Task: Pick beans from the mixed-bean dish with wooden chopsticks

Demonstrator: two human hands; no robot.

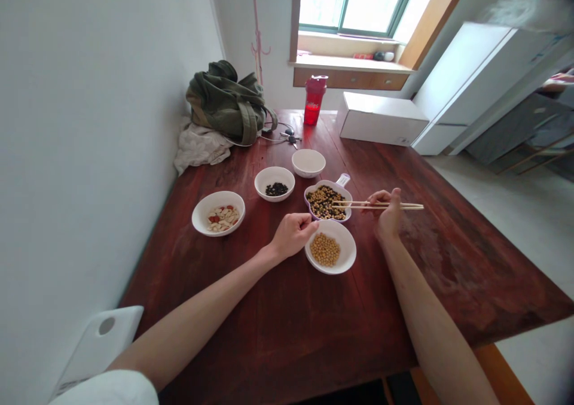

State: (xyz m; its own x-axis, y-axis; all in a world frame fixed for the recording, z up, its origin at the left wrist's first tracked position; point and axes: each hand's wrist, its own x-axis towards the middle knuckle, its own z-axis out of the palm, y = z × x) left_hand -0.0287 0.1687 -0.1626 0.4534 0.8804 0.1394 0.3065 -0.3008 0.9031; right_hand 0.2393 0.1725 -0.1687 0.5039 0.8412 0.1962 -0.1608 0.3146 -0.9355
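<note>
My right hand (384, 213) holds a pair of wooden chopsticks (379, 205), and their tips reach over the rim of a purple-rimmed white dish with a handle (329, 185). That dish holds mixed soybeans and black beans (324, 201). My left hand (293, 234) rests curled on the dark red wooden table (314, 327), holding nothing, right beside a white bowl of soybeans (330, 249). Farther left are a white bowl of black beans (274, 182) and a white bowl of pale slices with red pieces (218, 213). A small white bowl (308, 163) stands behind them.
A red bottle (314, 100), a white cardboard box (381, 118), a green bag (226, 103) on a pale cloth (200, 146), and keys (289, 137) sit at the table's far end. A white wall runs along the left side.
</note>
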